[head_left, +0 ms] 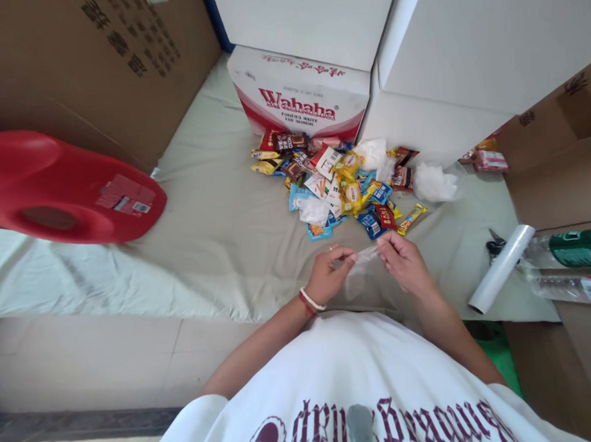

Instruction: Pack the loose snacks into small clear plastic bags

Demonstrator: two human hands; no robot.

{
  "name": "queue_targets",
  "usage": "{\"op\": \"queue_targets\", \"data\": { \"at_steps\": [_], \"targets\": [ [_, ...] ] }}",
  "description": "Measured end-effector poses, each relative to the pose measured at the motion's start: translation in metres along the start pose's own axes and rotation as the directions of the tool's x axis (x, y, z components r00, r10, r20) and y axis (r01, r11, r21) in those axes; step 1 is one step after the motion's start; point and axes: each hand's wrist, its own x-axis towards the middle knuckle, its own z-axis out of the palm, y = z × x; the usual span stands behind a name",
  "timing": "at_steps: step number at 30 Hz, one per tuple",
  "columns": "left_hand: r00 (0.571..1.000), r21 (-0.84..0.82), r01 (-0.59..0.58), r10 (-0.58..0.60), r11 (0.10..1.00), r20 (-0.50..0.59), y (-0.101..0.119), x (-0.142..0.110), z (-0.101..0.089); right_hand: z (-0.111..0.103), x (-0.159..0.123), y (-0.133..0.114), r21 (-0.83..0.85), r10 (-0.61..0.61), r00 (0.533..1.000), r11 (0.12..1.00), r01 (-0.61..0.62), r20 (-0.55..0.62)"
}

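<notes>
A thin, clear plastic bag (364, 259) is stretched between my two hands, just above the cloth near the front edge. My left hand (329, 272), with a ring and bracelets, pinches its left end. The other end is pinched by the fingers of my right hand (402, 262). Just beyond my hands lies a heap of small wrapped snacks (341, 185) in blue, yellow, red and brown packets. Among them sit crumpled clear plastic bags, one at the front (315, 211) and another at the right (436, 182).
A Wahaha carton (302, 97) stands behind the heap, with white boxes (446, 58) beside it. At left lies a big red jug (68, 188) before a brown carton (80, 67). To the right are a plastic film roll (501, 268), scissors (495, 242) and plastic bottles (577, 249).
</notes>
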Motion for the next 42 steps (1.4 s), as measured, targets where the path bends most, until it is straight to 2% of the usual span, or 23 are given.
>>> {"op": "queue_targets", "data": {
  "at_steps": [3,6,9,11,13,17,20,22,23,24,26,28,30,34,38,40,42],
  "targets": [
    [0.993,-0.184,0.115,-0.110,0.976,0.036,-0.004,0.003,-0.006,-0.015,0.003,-0.003,-0.055,-0.091,0.995,0.995,0.089,-0.038],
    [0.990,-0.241,0.127,-0.138,0.962,-0.029,-0.005,0.001,-0.006,-0.014,0.004,-0.001,-0.030,-0.092,0.993,0.995,0.090,-0.075],
    [0.997,-0.101,0.020,-0.027,0.995,-0.078,-0.003,-0.002,0.000,0.001,0.002,0.001,0.090,0.015,0.997,0.996,-0.009,-0.075],
    [0.997,0.017,-0.047,0.048,0.999,-0.057,-0.002,-0.003,0.001,0.009,0.001,0.001,0.152,0.078,0.996,0.986,-0.070,-0.048],
    [1.000,0.038,-0.031,0.031,0.999,-0.001,-0.002,-0.003,-0.003,0.008,0.001,-0.001,0.153,0.088,0.996,0.985,-0.083,-0.026],
    [0.990,-0.097,0.108,-0.098,0.989,0.101,-0.004,-0.001,-0.012,-0.008,0.005,-0.004,0.052,0.023,0.999,0.998,-0.024,0.035],
    [0.989,-0.164,0.146,-0.148,0.976,0.002,-0.005,-0.001,-0.009,-0.010,0.010,-0.001,-0.050,-0.092,0.996,0.995,0.092,0.008],
    [0.979,-0.234,0.165,-0.188,0.958,-0.080,-0.004,-0.001,-0.002,-0.004,0.013,0.004,-0.124,-0.198,0.979,0.974,0.191,-0.047],
    [0.971,-0.279,0.178,-0.214,0.944,-0.104,-0.003,-0.001,0.000,0.000,0.013,0.007,-0.147,-0.215,0.976,0.967,0.207,-0.040],
    [0.964,-0.324,0.190,-0.238,0.927,-0.116,-0.002,-0.001,0.001,0.003,0.014,0.011,-0.145,-0.190,0.982,0.971,0.189,0.005],
    [0.953,-0.399,0.204,-0.275,0.894,-0.128,0.000,0.000,-0.003,0.007,0.015,0.019,-0.088,-0.036,0.981,0.995,0.054,0.190],
    [0.948,-0.443,0.220,-0.297,0.869,-0.112,0.001,0.001,-0.015,0.003,0.015,0.027,-0.041,0.108,0.920,0.994,-0.099,0.376],
    [0.946,-0.447,0.258,-0.318,0.857,-0.063,0.001,0.001,-0.032,-0.008,0.015,0.031,-0.054,0.160,0.874,0.987,-0.152,0.459],
    [0.954,-0.334,0.297,-0.295,0.894,0.056,0.002,-0.002,-0.067,-0.034,0.012,0.025,-0.119,0.164,0.891,0.985,-0.125,0.424],
    [0.940,-0.031,0.285,-0.273,0.958,0.205,-0.002,-0.003,-0.090,-0.052,0.010,0.010,-0.129,0.139,0.916,0.987,-0.097,0.376],
    [0.924,0.108,0.304,-0.320,0.947,0.210,-0.007,0.000,-0.096,-0.056,0.010,0.009,-0.173,0.129,0.908,0.983,-0.064,0.398],
    [0.911,0.175,0.336,-0.366,0.926,0.188,-0.015,0.002,-0.100,-0.058,0.012,0.014,-0.257,0.132,0.887,0.966,-0.015,0.443]
  ]
}}
